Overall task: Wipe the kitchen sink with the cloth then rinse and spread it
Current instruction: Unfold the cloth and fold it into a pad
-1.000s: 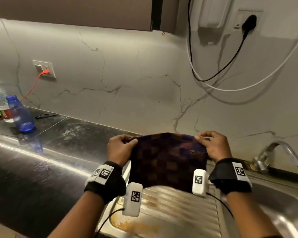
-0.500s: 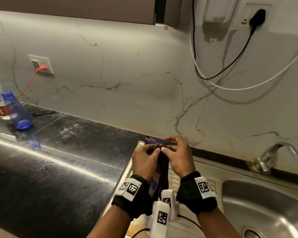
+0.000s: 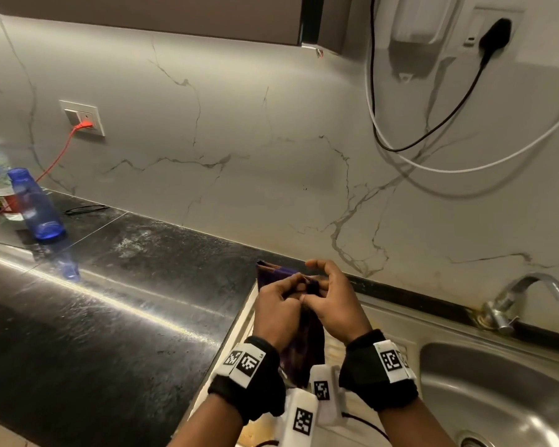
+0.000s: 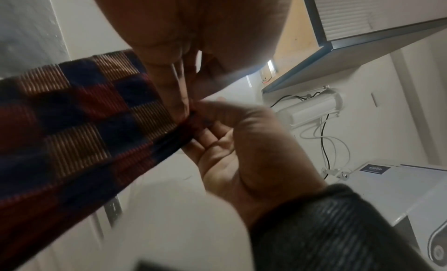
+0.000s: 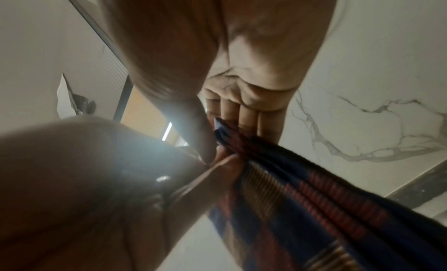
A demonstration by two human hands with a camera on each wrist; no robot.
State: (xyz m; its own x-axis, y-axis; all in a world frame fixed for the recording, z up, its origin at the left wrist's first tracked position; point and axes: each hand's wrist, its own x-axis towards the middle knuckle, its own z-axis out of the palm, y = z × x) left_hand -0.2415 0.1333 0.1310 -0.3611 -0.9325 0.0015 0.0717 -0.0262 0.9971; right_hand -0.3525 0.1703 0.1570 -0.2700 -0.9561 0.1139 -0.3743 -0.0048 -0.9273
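Both hands meet at the cloth's (image 3: 304,350) top edge, above the drainboard (image 3: 373,330) left of the sink (image 3: 497,382). Left hand (image 3: 278,314) and right hand (image 3: 331,304) each pinch the gathered corners; the rest hangs folded between the wrists. Soft, limp, light fabric, likely no slip risk; best held by corners or hem to spread it. Head view hides the pinch; wrist views show thumb-and-fingertip grips and the checked weave.

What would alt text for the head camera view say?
Two hands, left hand and right hand, pinch a folded checked cloth together above a steel sink's drainboard. A blue bottle stands far left on the dark countertop.
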